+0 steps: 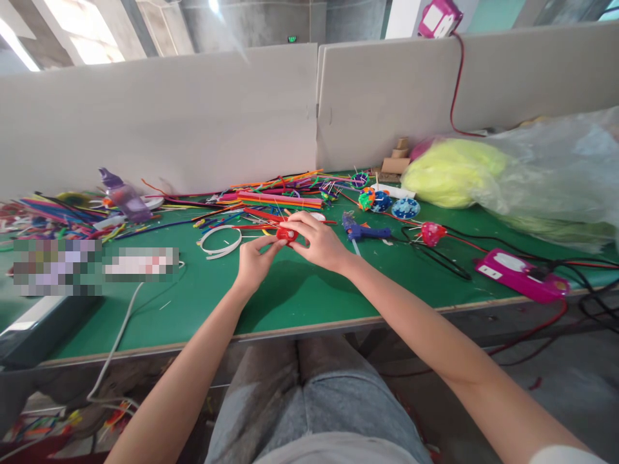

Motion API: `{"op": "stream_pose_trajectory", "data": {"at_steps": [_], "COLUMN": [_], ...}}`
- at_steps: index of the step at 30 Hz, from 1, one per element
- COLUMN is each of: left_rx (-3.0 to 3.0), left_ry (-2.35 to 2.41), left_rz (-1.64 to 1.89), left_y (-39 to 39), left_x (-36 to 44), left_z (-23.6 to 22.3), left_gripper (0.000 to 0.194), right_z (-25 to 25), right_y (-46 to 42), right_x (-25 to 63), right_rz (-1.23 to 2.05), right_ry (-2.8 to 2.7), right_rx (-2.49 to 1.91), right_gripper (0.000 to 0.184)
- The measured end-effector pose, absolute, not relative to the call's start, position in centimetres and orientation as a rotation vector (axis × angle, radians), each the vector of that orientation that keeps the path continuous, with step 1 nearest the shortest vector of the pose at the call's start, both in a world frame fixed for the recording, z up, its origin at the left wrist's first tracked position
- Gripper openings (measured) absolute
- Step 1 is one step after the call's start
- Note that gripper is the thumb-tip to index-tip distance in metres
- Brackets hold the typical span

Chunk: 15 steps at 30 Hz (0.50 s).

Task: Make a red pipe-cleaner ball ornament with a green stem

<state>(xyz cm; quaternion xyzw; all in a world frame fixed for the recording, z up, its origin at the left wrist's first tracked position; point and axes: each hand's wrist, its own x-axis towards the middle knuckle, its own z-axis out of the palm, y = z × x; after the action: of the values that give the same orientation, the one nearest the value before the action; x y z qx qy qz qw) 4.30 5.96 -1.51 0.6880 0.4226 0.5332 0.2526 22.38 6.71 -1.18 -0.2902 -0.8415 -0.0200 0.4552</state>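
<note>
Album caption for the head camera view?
Left hand and right hand hold a red piece above a green table, glue gun nearby.

Craft workshop, probably within an industrial building. A long green surface [203,296] carries loose bundles of coloured stems [280,201], small decorated balls [406,207] and a blue glue gun [365,231]. At right lie a magenta power strip [520,276] with trailing cables and a clear plastic bag [551,171]. Pale partition panels [155,122] line the far edge; beyond them stands a bare grey wall [251,24].
</note>
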Motion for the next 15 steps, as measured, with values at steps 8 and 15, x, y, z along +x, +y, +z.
{"op": "stream_pose_trajectory", "data": {"at_steps": [8, 15], "left_rx": [1.752, 1.737], "left_ry": [1.078, 1.067], "left_rz": [1.456, 1.44], "left_y": [6.22, 6.33], "left_x": [4.28, 4.24], "left_z": [-1.47, -1.56], "left_gripper": [0.025, 0.027], "right_z": [-0.98, -1.21], "right_y": [6.59, 6.66], "right_x": [22.28, 22.02], "right_rz": [0.079, 0.047], "right_ry": [-1.969, -1.959], "right_rx": [-0.667, -0.624], "right_gripper": [0.061, 0.054]}}
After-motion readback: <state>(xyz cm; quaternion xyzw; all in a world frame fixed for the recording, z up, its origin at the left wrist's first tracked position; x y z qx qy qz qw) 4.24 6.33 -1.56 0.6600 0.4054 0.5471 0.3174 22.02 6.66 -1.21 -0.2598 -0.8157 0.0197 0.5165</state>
